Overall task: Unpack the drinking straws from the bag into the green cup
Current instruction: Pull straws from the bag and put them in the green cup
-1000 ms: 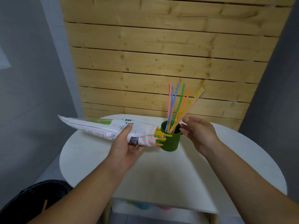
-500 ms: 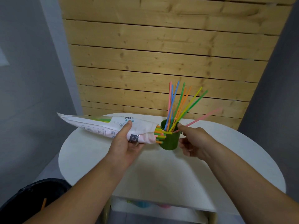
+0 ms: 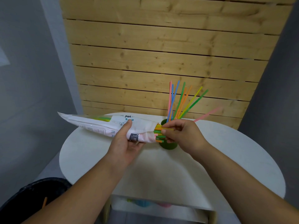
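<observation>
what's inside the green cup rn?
Colored straws stand in the green cup, fanning up and right. Their lower ends and the cup's inside are hidden by the right hand.

Round white table, standing before a wall of pale horizontal wooden planks. Grey walls to the left and right. Black bin on the floor at lower left, holding a thin orange stick. White shelf under the table carried blurred blue and pink items.
</observation>
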